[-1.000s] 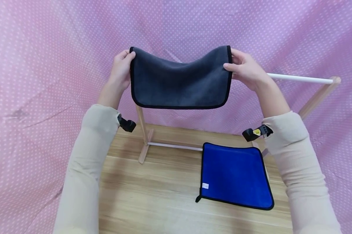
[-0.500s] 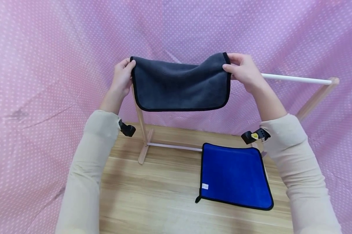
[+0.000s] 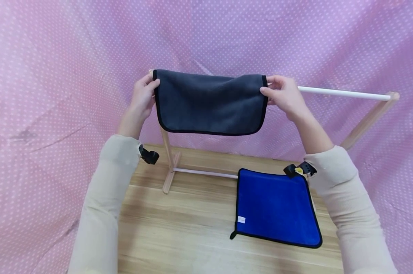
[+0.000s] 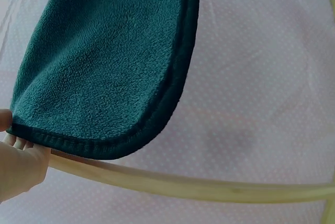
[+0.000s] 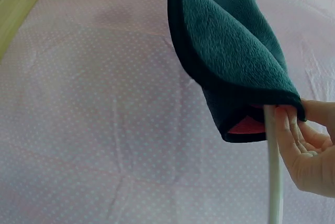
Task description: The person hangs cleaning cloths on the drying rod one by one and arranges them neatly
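A dark grey towel with black edging hangs folded over the white top rail of a wooden rack, near its left end. My left hand pinches the towel's left edge, thumb in front and fingers behind. On the opposite edge my right hand pinches the cloth the same way. In the right wrist view the rail runs out from under the fold beside the fingers, and a bit of red underside shows. The left wrist view has the rack's wooden post beneath the towel's rounded corner.
A blue towel with black edging, a white tag and a loop lies flat on the wooden floor, over part of the rack's lower bar. Rack feet stand at left. A pink dotted curtain surrounds everything.
Both hands have come down with the grey towel, the right one also a little inward. Its sagging upper edge now lies nearly straight along the rail. The blue towel has stayed put.
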Demonstrator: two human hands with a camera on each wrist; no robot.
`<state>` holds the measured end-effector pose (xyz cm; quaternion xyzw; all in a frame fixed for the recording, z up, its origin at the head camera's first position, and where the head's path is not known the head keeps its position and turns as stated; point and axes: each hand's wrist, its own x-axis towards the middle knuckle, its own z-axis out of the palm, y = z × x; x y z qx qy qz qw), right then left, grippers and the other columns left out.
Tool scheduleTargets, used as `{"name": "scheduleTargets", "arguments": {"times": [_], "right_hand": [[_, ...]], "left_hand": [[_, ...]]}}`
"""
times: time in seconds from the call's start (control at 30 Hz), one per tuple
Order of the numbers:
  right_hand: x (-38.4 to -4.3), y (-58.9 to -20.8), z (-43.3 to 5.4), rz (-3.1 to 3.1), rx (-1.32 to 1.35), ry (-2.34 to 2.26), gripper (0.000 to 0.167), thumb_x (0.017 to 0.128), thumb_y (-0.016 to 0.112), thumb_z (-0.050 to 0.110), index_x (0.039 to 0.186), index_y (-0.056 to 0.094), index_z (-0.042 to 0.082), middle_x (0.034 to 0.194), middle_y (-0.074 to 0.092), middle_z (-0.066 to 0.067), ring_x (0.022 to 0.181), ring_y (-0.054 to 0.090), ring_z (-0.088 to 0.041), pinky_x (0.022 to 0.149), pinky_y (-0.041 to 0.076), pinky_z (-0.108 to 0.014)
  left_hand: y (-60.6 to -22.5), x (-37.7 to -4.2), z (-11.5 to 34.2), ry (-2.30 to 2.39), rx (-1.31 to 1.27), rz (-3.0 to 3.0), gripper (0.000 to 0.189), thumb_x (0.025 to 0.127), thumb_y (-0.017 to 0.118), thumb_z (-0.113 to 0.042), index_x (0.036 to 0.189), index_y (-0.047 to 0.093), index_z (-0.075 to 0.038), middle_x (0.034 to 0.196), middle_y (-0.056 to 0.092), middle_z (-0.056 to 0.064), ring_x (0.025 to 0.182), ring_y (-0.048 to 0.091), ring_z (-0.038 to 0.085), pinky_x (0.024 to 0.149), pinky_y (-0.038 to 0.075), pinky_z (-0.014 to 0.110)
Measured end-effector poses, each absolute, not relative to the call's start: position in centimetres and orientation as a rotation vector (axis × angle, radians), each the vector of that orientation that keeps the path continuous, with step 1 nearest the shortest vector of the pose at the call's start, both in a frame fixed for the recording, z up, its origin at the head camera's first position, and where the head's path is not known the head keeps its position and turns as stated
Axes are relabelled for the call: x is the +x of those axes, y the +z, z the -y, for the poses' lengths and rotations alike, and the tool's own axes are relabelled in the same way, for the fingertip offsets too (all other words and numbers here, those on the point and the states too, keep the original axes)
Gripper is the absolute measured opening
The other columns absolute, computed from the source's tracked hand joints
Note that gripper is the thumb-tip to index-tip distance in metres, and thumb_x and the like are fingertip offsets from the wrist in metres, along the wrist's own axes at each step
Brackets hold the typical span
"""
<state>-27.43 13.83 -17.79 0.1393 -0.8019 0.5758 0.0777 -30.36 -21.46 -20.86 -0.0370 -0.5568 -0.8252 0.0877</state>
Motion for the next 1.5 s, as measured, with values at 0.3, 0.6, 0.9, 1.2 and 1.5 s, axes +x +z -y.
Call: {"name": "scheduleTargets", "arguments": {"times": [0.3, 0.6, 0.9, 1.2, 1.5], "right_hand": [[-27.8, -21.4, -14.6, 2.554, 0.468, 1.534, 0.027, 0.089, 0.055, 0.008, 0.109, 0.054, -0.010, 0.073, 0.060, 0.009, 0.064, 0.057, -0.004, 0.060, 0.049, -0.016], [-28.1, -22.4, -14.3, 2.515, 0.510, 1.338, 0.021, 0.088, 0.057, 0.009, 0.099, 0.061, -0.008, 0.072, 0.059, 0.007, 0.063, 0.053, -0.006, 0.059, 0.042, -0.016], [-28.3, -20.8, -13.3, 2.217, 0.432, 1.526, 0.016, 0.083, 0.061, 0.005, 0.094, 0.064, -0.007, 0.063, 0.057, 0.015, 0.056, 0.053, -0.003, 0.054, 0.044, -0.012], [-28.9, -21.9, -13.1, 2.311, 0.447, 1.436, 0.023, 0.086, 0.060, 0.008, 0.101, 0.062, -0.010, 0.061, 0.054, 0.017, 0.055, 0.052, -0.001, 0.055, 0.043, -0.012], [-28.8, -22.9, -14.0, 2.357, 0.465, 1.369, 0.023, 0.087, 0.058, 0.009, 0.101, 0.062, -0.009, 0.063, 0.055, 0.018, 0.057, 0.056, 0.001, 0.057, 0.041, -0.014]], "left_hand": [[-24.3, -30.5, 21.7, -2.438, -0.140, 1.690, 0.021, 0.092, 0.048, -0.001, 0.112, 0.053, -0.005, 0.094, 0.061, 0.000, 0.077, 0.062, 0.010, 0.069, 0.050, 0.019], [-26.1, -30.6, 22.0, -2.217, -0.179, 1.912, 0.024, 0.092, 0.049, -0.003, 0.115, 0.052, 0.004, 0.086, 0.064, -0.003, 0.074, 0.062, 0.007, 0.066, 0.051, 0.018], [-23.3, -30.9, 21.7, -2.133, -0.152, 1.640, 0.019, 0.089, 0.056, -0.004, 0.107, 0.057, -0.006, 0.081, 0.064, 0.001, 0.067, 0.062, 0.011, 0.061, 0.051, 0.019], [-23.1, -30.9, 21.6, -2.062, -0.112, 1.598, 0.021, 0.088, 0.056, -0.001, 0.106, 0.058, -0.010, 0.078, 0.064, 0.002, 0.066, 0.061, 0.012, 0.060, 0.050, 0.021], [-25.2, -31.3, 21.7, -1.938, -0.226, 1.607, 0.033, 0.084, 0.053, 0.011, 0.113, 0.057, -0.004, 0.084, 0.063, 0.001, 0.075, 0.061, 0.012, 0.072, 0.049, 0.020]]}}
